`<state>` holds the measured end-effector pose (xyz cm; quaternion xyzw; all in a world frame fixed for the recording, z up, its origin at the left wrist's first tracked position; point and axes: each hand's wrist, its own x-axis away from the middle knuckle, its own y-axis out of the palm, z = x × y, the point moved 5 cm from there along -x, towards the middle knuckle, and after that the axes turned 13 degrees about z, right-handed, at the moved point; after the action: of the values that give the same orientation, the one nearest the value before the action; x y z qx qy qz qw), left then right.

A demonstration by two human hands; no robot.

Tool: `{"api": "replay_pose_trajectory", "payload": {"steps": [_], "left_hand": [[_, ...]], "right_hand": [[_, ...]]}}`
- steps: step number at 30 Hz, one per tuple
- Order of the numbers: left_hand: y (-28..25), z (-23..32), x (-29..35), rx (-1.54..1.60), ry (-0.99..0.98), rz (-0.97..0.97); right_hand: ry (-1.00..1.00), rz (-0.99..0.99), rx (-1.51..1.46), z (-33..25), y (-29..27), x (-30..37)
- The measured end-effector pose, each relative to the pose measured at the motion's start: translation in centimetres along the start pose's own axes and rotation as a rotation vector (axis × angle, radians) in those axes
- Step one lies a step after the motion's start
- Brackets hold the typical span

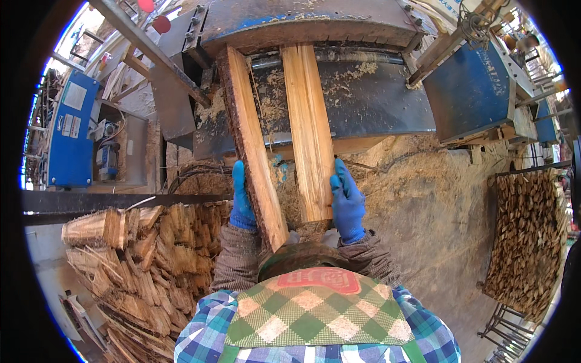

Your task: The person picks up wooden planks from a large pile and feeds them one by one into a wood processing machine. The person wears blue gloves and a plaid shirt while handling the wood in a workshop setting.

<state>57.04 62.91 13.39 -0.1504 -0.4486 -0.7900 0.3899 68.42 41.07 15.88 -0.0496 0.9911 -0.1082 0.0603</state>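
Observation:
Two long rough-sawn boards run from the machine toward me, their far ends under its upper housing. The left board [255, 142] has dark bark along its left edge and slants toward my waist. Wider and paler, the right board [307, 133] lies a little apart from it. My left hand [242, 199], in a blue glove, holds the bark edge of the left board, its fingers long and close together, the thumb hidden. On the outer edge of the right board, my blue-gloved right hand [348, 202] grips near the close end, its fingers partly curled.
The sawdust-strewn metal machine bed [375, 103] has a roller [387, 58] along its far side. A heap of split wood [151, 254] stands at my left, a stacked wood pile [526, 236] far right. Blue cabinets [71, 130] and posts flank the machine. Sawdust covers the floor [423, 212].

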Motion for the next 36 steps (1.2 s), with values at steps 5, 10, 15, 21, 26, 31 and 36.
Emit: {"api": "replay_pose_trajectory", "payload": {"steps": [5, 10, 15, 21, 26, 31, 36], "left_hand": [[-1.8, -0.9, -1.0, 0.197, -0.15, -0.128], [-3.7, -2.2, -2.2, 0.396, -0.269, -0.336], [-2.3, -1.7, -1.8, 0.199, -0.137, -0.16], [-4.3, -2.3, -3.3, 0.363, -0.196, -0.342], [-0.7, -1.1, -2.5, 0.28, -0.164, -0.309], [0.5, 0.1, -0.2, -0.243, 0.161, -0.012], [5.1, -1.7, 3.6, -0.377, 0.409, 0.042]], "right_hand": [[-0.417, 0.165, 0.23, -2.0, 4.7, -7.0], [-0.369, 0.198, 0.364, -2.8, 8.7, -14.1], [-0.225, 0.274, 0.35, -2.5, 10.3, -16.0], [-0.235, 0.272, 0.409, -2.6, 10.6, -16.0], [-0.246, 0.168, 0.303, -2.9, 9.6, -16.1], [0.27, -0.615, -0.429, -4.7, 5.9, -3.3], [0.084, -0.273, 0.051, -0.5, -2.0, 6.9]]}}
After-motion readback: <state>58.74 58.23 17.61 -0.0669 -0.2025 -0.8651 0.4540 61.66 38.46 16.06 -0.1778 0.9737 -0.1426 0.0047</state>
